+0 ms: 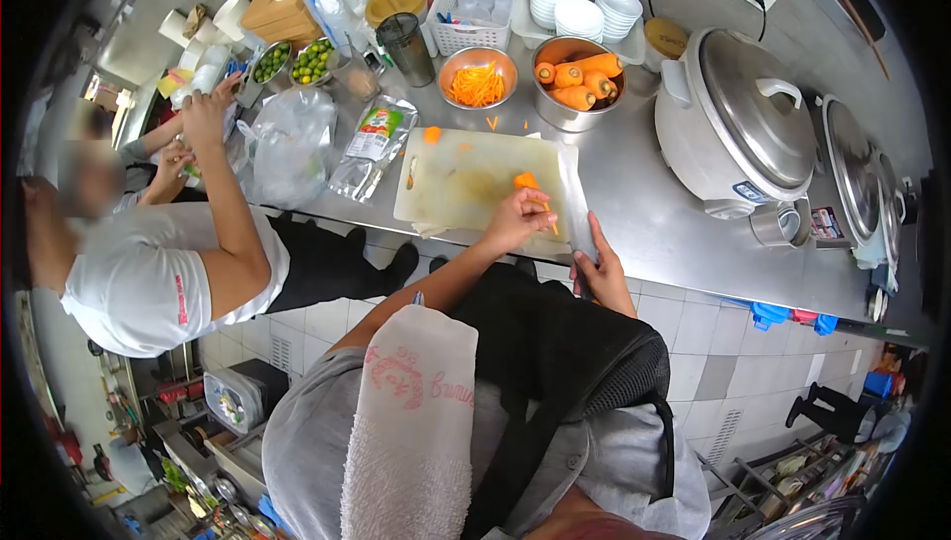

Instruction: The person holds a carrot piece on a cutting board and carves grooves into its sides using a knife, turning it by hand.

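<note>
My left hand is closed with its fingertips on a carrot piece over the pale cutting board. A thin orange strip shows by its fingers. My right hand grips a kitchen knife by the handle, its wide blade pointing away from me along the board's right edge. Another carrot chunk rests at the board's far left corner. Behind the board, a metal bowl holds carrot strips, and a steel pot to its right holds several whole peeled carrots.
A large lidded cooker stands on the right of the steel counter. A silver packet and a plastic bag lie left of the board. At far left, a co-worker handles something with raised arms. White bowls are stacked behind.
</note>
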A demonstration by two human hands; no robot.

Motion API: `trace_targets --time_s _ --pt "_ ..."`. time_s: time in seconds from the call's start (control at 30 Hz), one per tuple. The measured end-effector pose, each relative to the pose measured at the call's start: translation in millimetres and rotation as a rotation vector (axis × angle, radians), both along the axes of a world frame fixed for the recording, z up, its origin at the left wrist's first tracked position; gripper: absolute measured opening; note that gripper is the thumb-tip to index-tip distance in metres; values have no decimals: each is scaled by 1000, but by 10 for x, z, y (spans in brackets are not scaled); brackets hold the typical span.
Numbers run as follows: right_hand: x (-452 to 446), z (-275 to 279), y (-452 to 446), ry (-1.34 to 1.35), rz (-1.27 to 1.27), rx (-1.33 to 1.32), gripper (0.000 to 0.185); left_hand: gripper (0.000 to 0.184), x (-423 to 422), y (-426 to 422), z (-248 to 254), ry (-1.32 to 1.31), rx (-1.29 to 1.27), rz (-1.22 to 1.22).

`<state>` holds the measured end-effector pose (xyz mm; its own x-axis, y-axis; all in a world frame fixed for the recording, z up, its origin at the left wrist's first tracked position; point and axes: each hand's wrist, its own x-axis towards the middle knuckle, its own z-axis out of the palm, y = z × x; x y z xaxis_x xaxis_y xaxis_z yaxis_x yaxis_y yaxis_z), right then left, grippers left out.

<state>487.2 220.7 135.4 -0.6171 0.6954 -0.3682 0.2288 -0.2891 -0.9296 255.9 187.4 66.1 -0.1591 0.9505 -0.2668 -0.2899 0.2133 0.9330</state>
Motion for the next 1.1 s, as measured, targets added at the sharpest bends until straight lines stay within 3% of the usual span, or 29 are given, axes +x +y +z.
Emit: trace_targets --time_s 0.1,0.23,0.3,0.37,0.4,0.47,0.57,0.63,0.7,0.77,0.9,0.97,1.0,1.07,1.1 --pt "106 93 -46 -27 -138 -39 75 27 -356 202 36 29 166 139" --pt "268 55 -73 -11 -235 -25 76 14 -1144 654 773 596 329 376" --pt "309 42 -62 -26 -239 -22 74 14 -1565 970 907 986 197 378" --pt "303 86 -22 -47 -219 -17 74 17 -1965 1270 572 1302 416 334" --pt "300 110 -9 -62 -194 -10 74 17 -2024 1261 533 1297 413 331" --pt "305 168 46 -83 -145 8 73 23 -2108 1275 467 1573 338 432" --pt "338 208 169 -90 -75 26 73 34 -2031 1276 364 1456 412 482" --pt "322 175 270 -86 -55 -9 74 49 -1431 944 611 677 11 291" --pt "293 -10 415 -86 -31 -4 74 64 -1000 520 207 766 258 90" --pt "252 -125 574 -92 5 -9 74 70 -603 191 303 1165 329 -114" --pt "82 -161 913 -119 217 -10 74 76 -430 46 66 1142 221 -65" --pt "15 -202 1048 -115 322 -56 76 83 -437 30 63 773 273 38" --pt "-1 -249 1103 -120 348 -55 76 83 -400 14 137 773 263 63" --pt "-20 -382 1199 -48 384 -117 78 85 -295 -15 435 130 295 203" --pt "-20 -438 1240 -51 411 -115 78 85 -284 -18 550 133 295 230"
